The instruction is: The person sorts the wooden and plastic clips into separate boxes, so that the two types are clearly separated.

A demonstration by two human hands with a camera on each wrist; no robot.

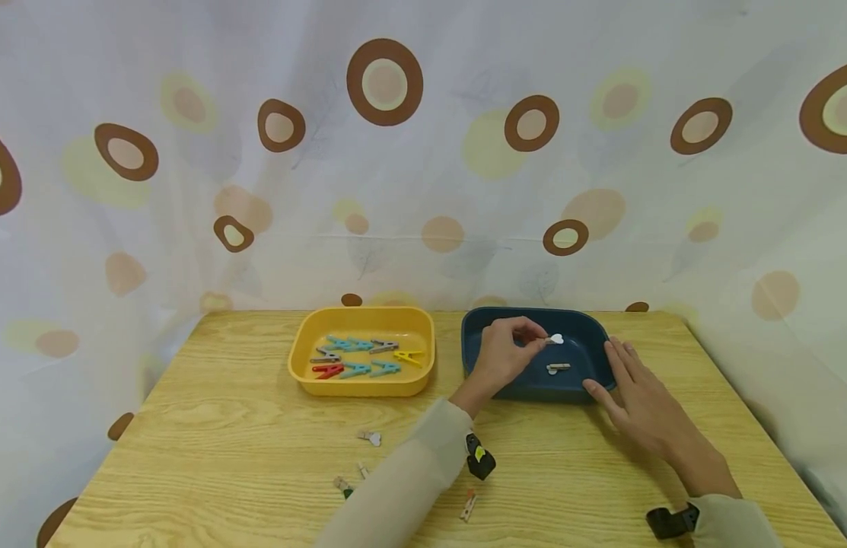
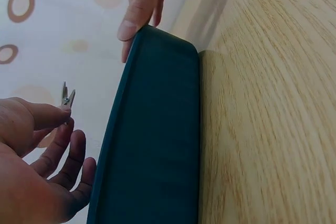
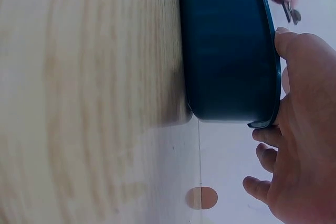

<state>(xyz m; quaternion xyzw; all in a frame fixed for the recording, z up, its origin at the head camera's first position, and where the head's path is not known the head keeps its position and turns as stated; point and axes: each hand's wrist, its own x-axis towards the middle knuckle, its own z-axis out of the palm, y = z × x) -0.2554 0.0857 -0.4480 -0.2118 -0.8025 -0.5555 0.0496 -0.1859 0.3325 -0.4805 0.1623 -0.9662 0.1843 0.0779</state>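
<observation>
Left hand (image 1: 503, 352) pinches a heart-trimmed peg (image 1: 555, 339) between thumb and fingertip, over the blue tray (image 1: 533, 393), which sits by the counter's (image 1: 245, 415) far edge, right of middle. Right hand (image 1: 645, 407) lies unclenched at the tray's near right corner, fingers along the right rim, thumb at the near one. Judgement: best to lower the peg below rim level before parting the pinch, clear of the second peg (image 1: 558, 367) on the tray floor; light right-hand contact should steady things. Only the head view shows that floor. Left wrist view meets outer wall, but gives the held peg's two splayed ends. Right wrist view separates the right fingers, outside the tray; from the head they overlap.
</observation>
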